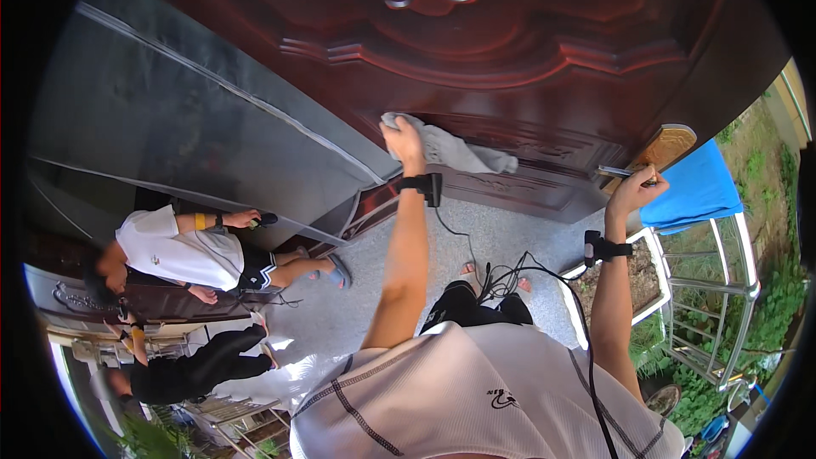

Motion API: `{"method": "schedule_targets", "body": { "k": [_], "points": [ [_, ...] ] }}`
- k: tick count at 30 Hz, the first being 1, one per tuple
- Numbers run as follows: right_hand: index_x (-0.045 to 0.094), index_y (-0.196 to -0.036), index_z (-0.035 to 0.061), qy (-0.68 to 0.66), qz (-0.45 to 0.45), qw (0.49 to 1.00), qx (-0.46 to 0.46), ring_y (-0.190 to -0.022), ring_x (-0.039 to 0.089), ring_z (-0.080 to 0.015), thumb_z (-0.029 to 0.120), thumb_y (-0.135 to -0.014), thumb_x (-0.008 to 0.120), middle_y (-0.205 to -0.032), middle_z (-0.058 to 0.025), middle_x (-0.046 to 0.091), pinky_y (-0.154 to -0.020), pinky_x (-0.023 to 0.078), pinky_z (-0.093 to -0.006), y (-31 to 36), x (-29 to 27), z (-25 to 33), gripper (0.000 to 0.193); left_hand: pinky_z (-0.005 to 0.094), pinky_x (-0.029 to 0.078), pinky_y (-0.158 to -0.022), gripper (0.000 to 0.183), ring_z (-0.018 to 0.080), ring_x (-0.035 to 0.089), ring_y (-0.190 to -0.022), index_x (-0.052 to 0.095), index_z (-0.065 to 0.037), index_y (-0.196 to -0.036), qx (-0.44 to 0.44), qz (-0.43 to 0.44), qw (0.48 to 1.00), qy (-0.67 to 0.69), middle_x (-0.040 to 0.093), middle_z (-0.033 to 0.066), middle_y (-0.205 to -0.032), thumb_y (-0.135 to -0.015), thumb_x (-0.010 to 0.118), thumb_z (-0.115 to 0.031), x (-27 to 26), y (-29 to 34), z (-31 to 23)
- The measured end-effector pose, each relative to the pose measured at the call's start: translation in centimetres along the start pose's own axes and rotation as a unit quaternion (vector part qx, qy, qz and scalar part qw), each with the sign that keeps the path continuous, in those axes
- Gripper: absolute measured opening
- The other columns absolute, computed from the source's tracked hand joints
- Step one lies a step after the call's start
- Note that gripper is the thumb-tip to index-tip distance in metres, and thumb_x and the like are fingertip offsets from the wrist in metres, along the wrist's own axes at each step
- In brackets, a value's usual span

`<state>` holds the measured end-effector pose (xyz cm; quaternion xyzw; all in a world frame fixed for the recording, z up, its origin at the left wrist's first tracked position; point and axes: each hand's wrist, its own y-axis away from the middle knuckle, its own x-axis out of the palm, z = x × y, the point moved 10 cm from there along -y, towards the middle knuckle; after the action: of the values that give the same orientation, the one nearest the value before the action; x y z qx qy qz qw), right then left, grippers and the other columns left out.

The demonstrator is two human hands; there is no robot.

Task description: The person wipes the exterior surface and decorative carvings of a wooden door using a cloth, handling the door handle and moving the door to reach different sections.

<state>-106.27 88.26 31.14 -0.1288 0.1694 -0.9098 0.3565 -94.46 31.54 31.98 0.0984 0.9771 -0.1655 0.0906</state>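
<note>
A dark red carved door (476, 42) fills the upper part of the head view. My left hand (405, 144) is closed on a grey cloth (467, 153) at the door's lower panel, near its left edge. The cloth's loose end hangs out to the right of my fingers. At the right side of the door, my right hand (631, 195) is closed round the inner end of a silver door handle (614, 172). Just above that hand is a gold-coloured lock plate (669, 144). Parts of my right fingers are hidden behind the hand.
A blue cloth (699, 187) drapes over a metal railing (714, 289) at right, beside a white-edged planter (650, 276). Black cables (510, 272) hang before my legs. Two people (183, 242) (187, 374) are at left, near dark grey panels (195, 110).
</note>
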Motion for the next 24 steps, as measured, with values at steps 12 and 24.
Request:
{"method": "schedule_targets", "body": {
  "k": [12,24],
  "points": [
    [0.041,-0.093,0.0071,-0.051,0.095,0.988,0.107,-0.061,0.037,-0.0071,0.024,-0.103,0.05,-0.072,0.0013,0.041,-0.051,0.031,-0.0257,0.3,0.7,-1.0,0.022,0.0478,0.041,-0.1,0.053,0.0479,0.057,-0.114,0.049,0.017,-0.124,-0.052,0.122,0.989,0.061,0.06,0.0359,-0.116,-0.086,0.059,-0.018,1.5,4.7,-2.7],
    [0.042,-0.096,0.0068,0.046,0.075,0.994,0.061,-0.055,0.041,-0.0126,0.028,-0.099,0.051,-0.071,-0.0035,0.044,-0.045,0.032,-0.0296,-2.0,-0.6,-3.1,0.023,0.0518,0.048,-0.081,0.049,0.0512,0.061,-0.092,0.053,0.014,-0.117,-0.127,0.2,0.958,0.163,0.062,0.0365,-0.094,-0.083,0.064,-0.019,3.2,6.0,-0.9]
  ]
}}
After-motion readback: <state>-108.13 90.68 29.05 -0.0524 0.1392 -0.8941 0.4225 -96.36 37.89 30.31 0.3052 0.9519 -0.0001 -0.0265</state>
